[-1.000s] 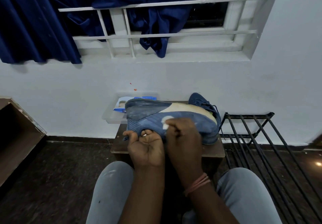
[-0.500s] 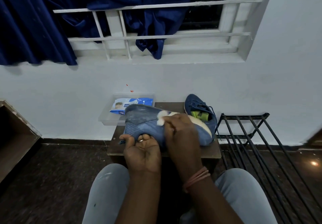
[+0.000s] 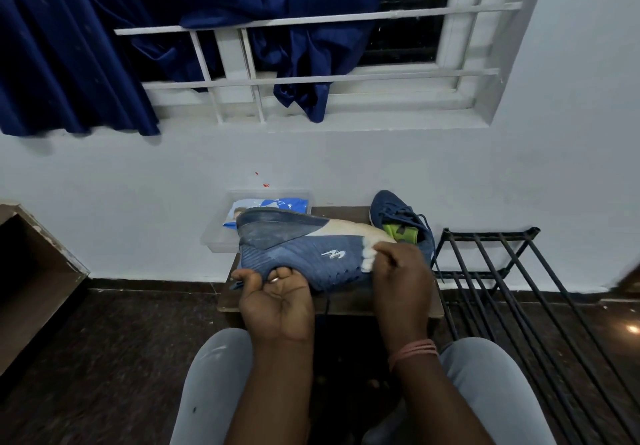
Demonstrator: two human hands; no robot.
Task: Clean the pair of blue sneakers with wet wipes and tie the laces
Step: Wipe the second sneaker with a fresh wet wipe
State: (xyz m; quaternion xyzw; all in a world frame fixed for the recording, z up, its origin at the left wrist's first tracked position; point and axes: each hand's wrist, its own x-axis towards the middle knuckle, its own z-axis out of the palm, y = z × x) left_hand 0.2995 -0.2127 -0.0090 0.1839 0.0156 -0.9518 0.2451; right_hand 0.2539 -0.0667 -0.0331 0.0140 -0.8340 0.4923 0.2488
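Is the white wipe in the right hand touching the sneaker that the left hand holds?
Touching. In the head view the right hand pinches the wet wipe and presses it flat on the side of the held sneaker, no gap showing.

There is one view, from a camera worn on the person's head. It looks forward and down, past the knees (image 3: 221, 375) at the bottom edge, onto a low wooden stool (image 3: 398, 302) close in front. Both hands sit near the middle of the frame at arm's reach. Further off, it faces the white wall (image 3: 519, 185) and the barred window (image 3: 329, 74) at the top.
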